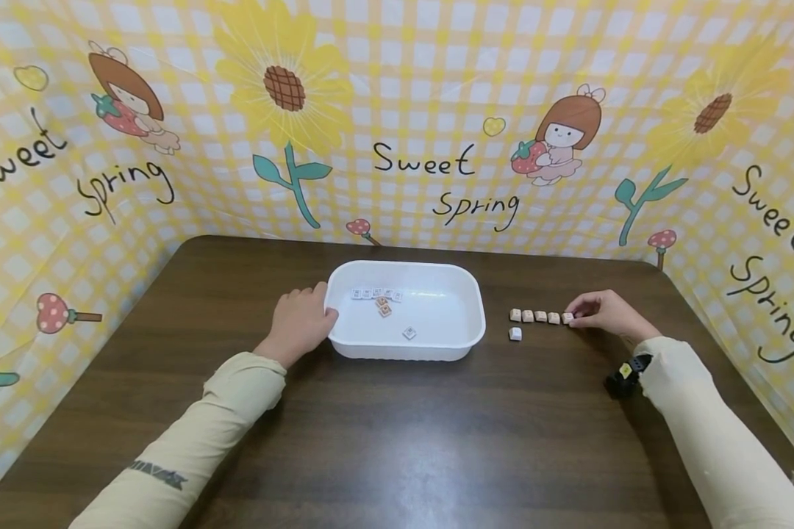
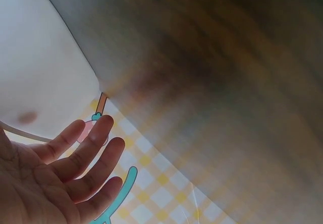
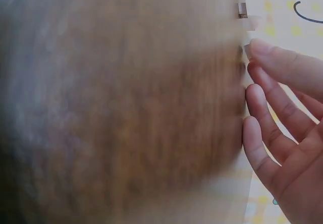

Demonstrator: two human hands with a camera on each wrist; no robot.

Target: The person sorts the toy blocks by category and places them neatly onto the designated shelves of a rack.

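Note:
My left hand [image 1: 299, 323] is at the left end of a white plastic tub [image 1: 473, 316], gripping its rim with the thumb at the edge. Its other fingers [image 2: 93, 163] lie loosely bent outside the wall in the left wrist view. To the right of the tub, my right hand [image 1: 605, 312] pinches the last keycap [image 1: 567, 318] of a row between thumb and forefinger. More keycaps [image 1: 540, 317] stand in that row, running toward the tub. One white keycap [image 1: 515, 334] sits in front of the row's left end. The right wrist view shows the other fingers [image 3: 256, 138] spread at the table.
Inside the tub lie several white keycaps [image 1: 377, 292] along the back left, a few orange ones [image 1: 384, 308] and a lone white one [image 1: 409, 333]. The dark wooden table [image 1: 397, 441] meets a yellow checked cloth backdrop [image 1: 430, 95] behind and at both sides.

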